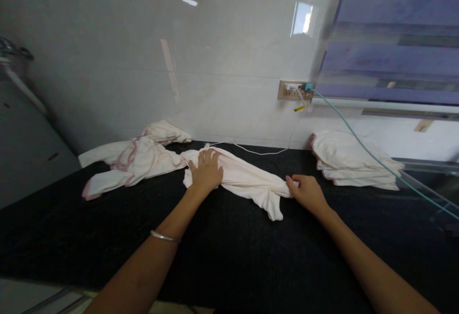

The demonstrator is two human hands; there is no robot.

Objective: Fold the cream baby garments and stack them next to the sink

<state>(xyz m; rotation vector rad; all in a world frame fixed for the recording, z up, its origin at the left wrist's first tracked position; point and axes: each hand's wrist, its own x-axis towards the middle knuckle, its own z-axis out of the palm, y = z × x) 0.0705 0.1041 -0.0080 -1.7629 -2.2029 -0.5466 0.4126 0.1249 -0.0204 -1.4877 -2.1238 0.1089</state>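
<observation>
Two bare forearms reached in from the near edge over one black countertop (222, 256), the left wrist wearing one thin metal bangle (164, 236). Item in hand: one rumpled white cloth (244, 178), lying stretched across the middle of the counter. Left hand (205, 170) lay flat on the cloth's left part, palm down, fingers spread and pressing, not curled round anything. Right hand (307, 192) had its fingers closed together, pinching the cloth's right end where the fabric bunched. Just left of this, one loose heap of white cloths with pink edging (132, 161) lay unfolded, touching the cloth in hand; the number of pieces in it could not be told. Well to the right, one stack of folded white cloths (351, 161), about three or four layers, sat near the wall. No containers were in view. Behind, on the pale tiled wall (143, 65): one socket plate (292, 90) with two plugs, one white cable (258, 151) trailing along the counter's back edge, and one teal cable (376, 161) crossing over the folded stack.
</observation>
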